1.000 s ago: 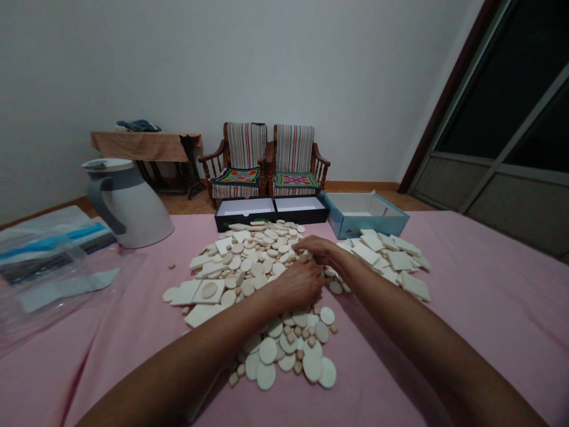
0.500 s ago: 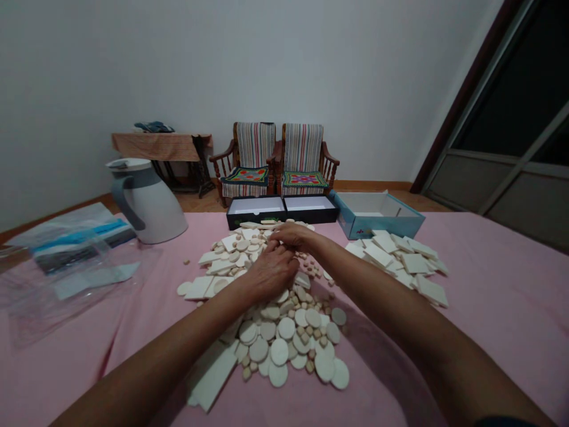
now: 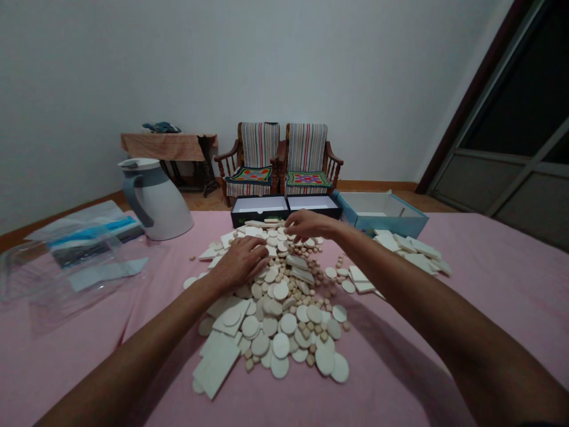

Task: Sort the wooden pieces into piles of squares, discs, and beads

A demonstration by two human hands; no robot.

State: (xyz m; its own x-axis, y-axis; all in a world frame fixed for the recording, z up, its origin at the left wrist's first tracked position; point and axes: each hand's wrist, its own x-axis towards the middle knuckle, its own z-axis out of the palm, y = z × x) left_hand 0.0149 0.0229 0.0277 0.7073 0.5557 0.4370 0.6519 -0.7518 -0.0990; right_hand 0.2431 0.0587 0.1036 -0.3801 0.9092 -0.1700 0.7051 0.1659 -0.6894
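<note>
Pink-clothed table: pale wooden pieces, jug, boxes, plastic bags.

Cream-white wooden pieces on a pink tablecloth; striped chairs, light-blue box.

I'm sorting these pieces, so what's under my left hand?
The left hand lies flat on the pile of pale discs and squares. Discs show around its fingers; whatever lies beneath the palm is covered.
</note>
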